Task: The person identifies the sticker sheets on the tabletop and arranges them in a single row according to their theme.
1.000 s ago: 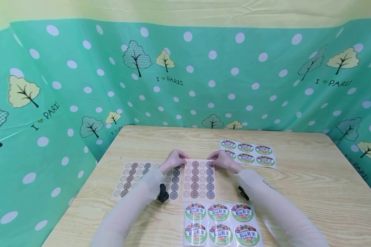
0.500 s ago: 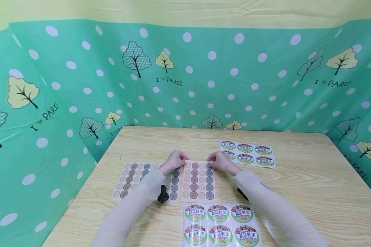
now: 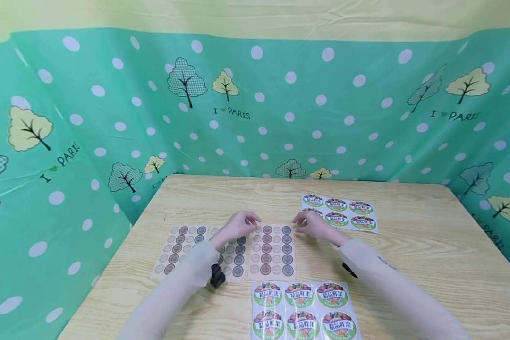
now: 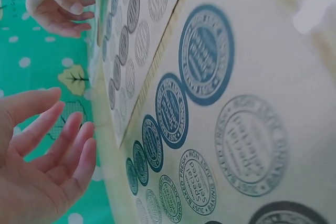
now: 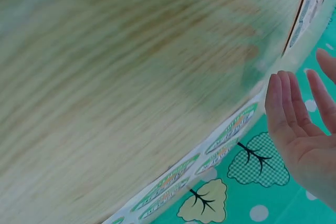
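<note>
A sheet of round stickers [image 3: 272,252], with brown and blue-grey circles in columns, lies flat on the table. My left hand [image 3: 241,224] is at its far left corner, fingers loosely bent and holding nothing. Off the far right corner, my right hand [image 3: 315,225] has its fingers apart and nothing between them. In the left wrist view the left hand [image 4: 47,156] hovers beside a neighbouring sticker sheet [image 4: 205,53], palm showing. The right wrist view gives the right hand [image 5: 304,124] with fingers extended above the table. Two similar sheets [image 3: 172,257] lie to the left, partly covered by the left arm.
A sheet of oval fruit labels [image 3: 303,309] lies at the front, close below the middle sheet. Another fruit label sheet [image 3: 340,212] is at the back right, partly behind the right hand. A green patterned curtain [image 3: 289,94] hangs along the wooden table's [image 3: 408,226] far side.
Both hands have let go of the middle sticker sheet's far corners. The right hand has moved right, the left hand slightly left. The sheet lies flat.
</note>
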`<state>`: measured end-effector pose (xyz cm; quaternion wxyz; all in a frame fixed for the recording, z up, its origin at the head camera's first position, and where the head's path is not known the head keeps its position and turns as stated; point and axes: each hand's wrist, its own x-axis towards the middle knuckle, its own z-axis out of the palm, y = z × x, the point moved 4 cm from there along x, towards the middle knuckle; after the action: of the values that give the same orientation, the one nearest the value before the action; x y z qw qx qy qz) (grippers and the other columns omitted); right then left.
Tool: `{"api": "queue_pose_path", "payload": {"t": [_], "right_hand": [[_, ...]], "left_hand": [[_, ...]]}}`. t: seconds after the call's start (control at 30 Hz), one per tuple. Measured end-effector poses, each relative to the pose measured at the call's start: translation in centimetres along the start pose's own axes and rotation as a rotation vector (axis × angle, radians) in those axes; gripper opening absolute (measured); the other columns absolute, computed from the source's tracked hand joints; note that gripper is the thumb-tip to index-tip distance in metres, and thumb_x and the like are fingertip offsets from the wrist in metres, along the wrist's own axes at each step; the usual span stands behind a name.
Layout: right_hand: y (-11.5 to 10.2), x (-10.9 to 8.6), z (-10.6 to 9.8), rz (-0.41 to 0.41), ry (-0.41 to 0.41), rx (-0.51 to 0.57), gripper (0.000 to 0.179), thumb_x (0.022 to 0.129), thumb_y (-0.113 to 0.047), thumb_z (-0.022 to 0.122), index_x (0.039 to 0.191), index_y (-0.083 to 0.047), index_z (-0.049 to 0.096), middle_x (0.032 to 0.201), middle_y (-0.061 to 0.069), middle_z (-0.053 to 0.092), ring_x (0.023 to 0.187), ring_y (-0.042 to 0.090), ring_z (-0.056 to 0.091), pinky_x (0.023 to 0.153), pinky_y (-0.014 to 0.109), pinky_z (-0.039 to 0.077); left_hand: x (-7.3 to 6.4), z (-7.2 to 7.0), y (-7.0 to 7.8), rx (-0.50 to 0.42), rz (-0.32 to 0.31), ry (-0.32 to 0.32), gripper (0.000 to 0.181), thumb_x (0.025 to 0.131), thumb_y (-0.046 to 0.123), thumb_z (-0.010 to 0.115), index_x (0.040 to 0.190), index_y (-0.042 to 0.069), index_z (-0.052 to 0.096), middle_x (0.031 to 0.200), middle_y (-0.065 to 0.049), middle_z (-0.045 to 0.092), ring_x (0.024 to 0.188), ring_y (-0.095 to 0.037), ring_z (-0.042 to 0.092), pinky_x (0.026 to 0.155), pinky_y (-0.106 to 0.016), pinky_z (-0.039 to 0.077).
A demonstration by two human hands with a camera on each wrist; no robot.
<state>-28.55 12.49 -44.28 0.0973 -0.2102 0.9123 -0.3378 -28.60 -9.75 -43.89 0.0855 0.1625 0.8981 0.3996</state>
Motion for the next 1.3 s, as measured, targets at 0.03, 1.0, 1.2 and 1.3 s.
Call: {"api": "queue_pose_path", "payload": {"t": [0.03,1.0,1.2,1.3], "right_hand": [[-0.1,-0.4,-0.2,-0.015,-0.003,0.004,0.024,0.078,0.000,0.065,0.101,0.005,0.062,0.095,0.015,0.063,0.086,0.026,0.060,0.077,0.034,0.052],[0.0,-11.9,-0.6,-0.081,-0.121,0.066,0.028,0.079,-0.008,0.067,0.105,0.002,0.062,0.095,0.008,0.063,0.081,0.018,0.059,0.068,0.022,0.051],[0.3,-13.4,-0.4,-0.078,-0.121,0.038,0.033,0.077,-0.016,0.070,0.105,-0.001,0.062,0.097,0.006,0.064,0.084,0.019,0.059,0.072,0.027,0.052],[0.4,-14.1,-0.2,-0.056,-0.137,0.033,0.037,0.076,-0.020,0.071,0.107,-0.002,0.061,0.100,0.005,0.063,0.088,0.020,0.059,0.075,0.030,0.052]], "left_hand": [[-0.4,0.0,0.2,0.005,0.017,-0.015,0.019,0.079,0.003,0.062,0.098,0.001,0.067,0.079,-0.004,0.062,0.068,-0.012,0.052,0.059,-0.021,0.044],[-8.7,2.2,1.8,0.029,0.163,-0.218,0.023,0.079,0.010,0.065,0.101,0.003,0.065,0.087,0.001,0.063,0.078,-0.008,0.056,0.070,-0.018,0.048],[-9.9,2.8,1.6,0.026,0.176,-0.231,0.025,0.078,0.015,0.068,0.101,0.004,0.065,0.087,0.000,0.063,0.077,-0.007,0.055,0.069,-0.018,0.048],[-10.5,3.1,1.5,0.027,0.166,-0.234,0.027,0.077,0.016,0.069,0.102,0.005,0.065,0.087,-0.001,0.062,0.078,-0.009,0.055,0.069,-0.019,0.048]]}}
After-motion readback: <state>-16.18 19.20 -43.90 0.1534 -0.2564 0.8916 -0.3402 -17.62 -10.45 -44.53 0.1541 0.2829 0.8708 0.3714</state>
